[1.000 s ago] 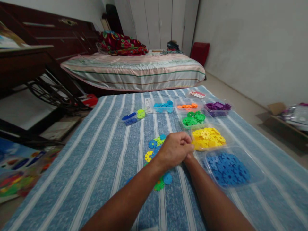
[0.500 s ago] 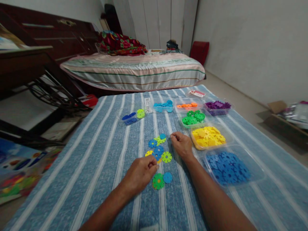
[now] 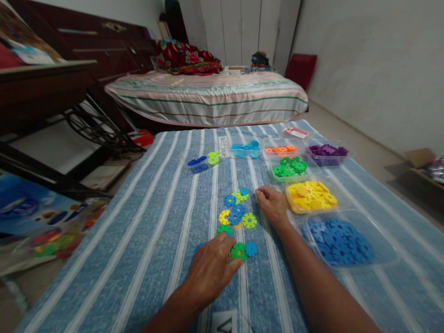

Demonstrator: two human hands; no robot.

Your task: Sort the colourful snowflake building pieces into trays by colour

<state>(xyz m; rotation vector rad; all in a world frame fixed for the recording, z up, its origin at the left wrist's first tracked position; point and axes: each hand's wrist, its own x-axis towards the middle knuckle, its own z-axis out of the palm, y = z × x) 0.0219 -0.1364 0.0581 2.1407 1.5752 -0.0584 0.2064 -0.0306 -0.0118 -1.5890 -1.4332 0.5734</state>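
Observation:
My left hand [image 3: 212, 264] is palm down over the near pieces, thumb apart from the bent fingers. Its thumb lies beside a green notched disc [image 3: 238, 251]; the fingertips are partly hidden. A blue disc [image 3: 251, 249] lies just right of that one, and a green disc [image 3: 225, 230] just beyond my fingers. My right hand [image 3: 273, 205] rests on the cloth with its fingers curled together; what they hold, if anything, is hidden. Left of it are a lime disc [image 3: 249, 220], a yellow disc [image 3: 225, 217] and overlapping blue discs [image 3: 237, 214].
Clear tubs line the right side, with blue pieces [image 3: 342, 245], yellow pieces [image 3: 312, 195], green pieces [image 3: 290, 167] and purple pieces [image 3: 327, 151]. Farther back are orange pieces [image 3: 280, 150], light-blue pieces [image 3: 245, 148] and a tub with dark-blue pieces [image 3: 198, 163]. A striped cloth [image 3: 138, 240] lies underneath.
My left hand has moved nearer me and opened over the near discs, and a green disc now shows beyond it. My right hand stays curled in place. The view has shifted slightly.

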